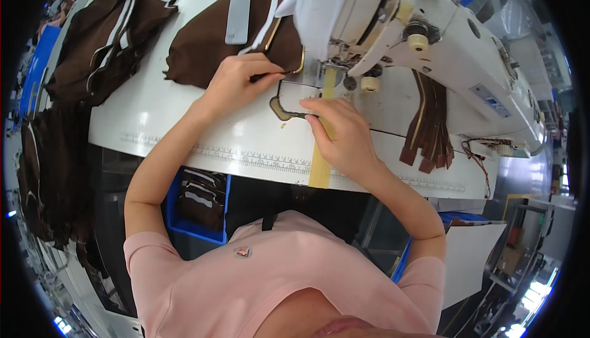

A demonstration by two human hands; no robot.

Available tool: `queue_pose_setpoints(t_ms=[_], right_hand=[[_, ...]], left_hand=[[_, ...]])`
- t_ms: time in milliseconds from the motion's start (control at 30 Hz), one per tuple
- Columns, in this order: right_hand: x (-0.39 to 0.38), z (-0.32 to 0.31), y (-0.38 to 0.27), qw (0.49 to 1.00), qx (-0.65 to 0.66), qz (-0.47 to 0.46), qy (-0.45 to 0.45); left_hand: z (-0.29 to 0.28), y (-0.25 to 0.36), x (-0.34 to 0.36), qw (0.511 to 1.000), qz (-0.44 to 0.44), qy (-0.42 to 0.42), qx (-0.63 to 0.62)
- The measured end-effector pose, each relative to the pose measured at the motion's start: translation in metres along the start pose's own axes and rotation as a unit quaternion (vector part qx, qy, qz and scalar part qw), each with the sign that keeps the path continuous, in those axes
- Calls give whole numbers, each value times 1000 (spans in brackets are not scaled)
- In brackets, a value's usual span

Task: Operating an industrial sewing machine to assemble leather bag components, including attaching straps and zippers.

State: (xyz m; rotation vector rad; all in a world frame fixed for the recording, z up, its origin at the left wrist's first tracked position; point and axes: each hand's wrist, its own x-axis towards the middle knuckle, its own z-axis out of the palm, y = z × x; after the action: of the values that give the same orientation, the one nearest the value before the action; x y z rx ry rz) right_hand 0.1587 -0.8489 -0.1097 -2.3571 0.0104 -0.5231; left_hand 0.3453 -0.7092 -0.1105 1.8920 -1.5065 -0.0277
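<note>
My left hand [246, 80] pinches the lower edge of a brown fabric piece [203, 49], which carries a pale grey patch, a white strip and a gold-edged trim. My right hand [335, 129] grips a slim dark tool [279, 110] with a broad tan end, lying across the white sewing table [141, 123] just below the needle area. The white sewing machine [455, 67] stands behind my right hand, with white cloth [313, 6] draped over it. A yellow tape strip [319, 169] runs toward me under my right hand.
Brown pieces with white strips [104, 37] lie at the back left, and more brown fabric [52, 166] hangs at the left edge. Brown zippers [427, 123] lie right of my right hand. A blue bin [221, 209] of brown pieces sits below the table.
</note>
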Motion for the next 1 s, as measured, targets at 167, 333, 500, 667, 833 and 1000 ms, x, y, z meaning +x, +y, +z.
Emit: queue_pose_setpoints(t_ms=[167,333,500,667,833,1000], right_hand=[[13,34,-30,988,126,32,84],[6,41,-36,990,128,64,11],[0,42,-33,973,203,109,-20],[-4,30,-27,983,153,96,-10],[-23,6,2,992,-56,-109,-27],[-9,-39,23,979,-168,-13,118]], left_hand=[[-19,46,-59,953,-217,1,-214],[-14,55,-80,919,-265,-2,-291],[-13,54,-86,925,-270,-32,-264],[-7,59,-84,958,-213,-24,-192],[22,57,-67,996,72,-6,58],[29,43,-45,979,165,-122,18]])
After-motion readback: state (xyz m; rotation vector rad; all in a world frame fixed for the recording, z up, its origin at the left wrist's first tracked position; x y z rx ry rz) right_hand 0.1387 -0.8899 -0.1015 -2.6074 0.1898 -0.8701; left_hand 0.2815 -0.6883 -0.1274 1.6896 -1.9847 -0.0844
